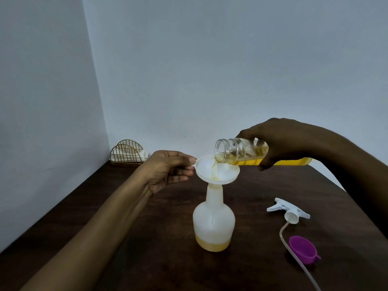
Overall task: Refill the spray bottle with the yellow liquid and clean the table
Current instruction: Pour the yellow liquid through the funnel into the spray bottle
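Spray bottle (213,223): left fingers (184,160) pinching funnel (231,175), right fingers (265,164) round clear bottle (237,150), sprayer (290,213) beside.

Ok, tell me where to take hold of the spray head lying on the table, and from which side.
Probably pinch the spray head from above across its narrow neck, just behind the round collar. It lies flat on the table, so the sides are free; the thin dip tube trails toward the camera and would only flex.
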